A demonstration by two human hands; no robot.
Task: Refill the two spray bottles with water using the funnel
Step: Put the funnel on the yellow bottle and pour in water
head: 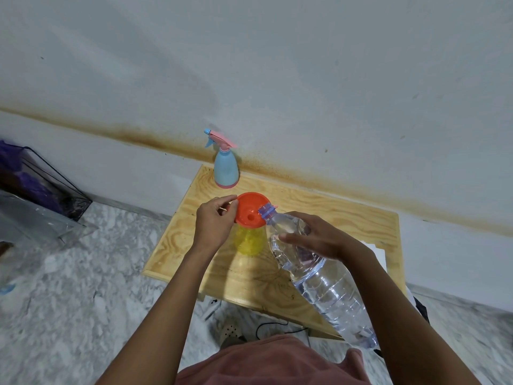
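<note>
An orange funnel sits in the neck of a yellow spray bottle with its spray head off, near the middle of the wooden table. My left hand pinches the funnel's left rim. My right hand grips a large clear water bottle, tilted so its open mouth rests over the funnel's right edge. A blue spray bottle with a pink trigger head stands upright at the table's far left corner, against the wall.
A white sheet lies at the table's right edge. A black wire rack with purple items and clear plastic stands on the marble floor at left. A cable runs on the floor under the table's near side.
</note>
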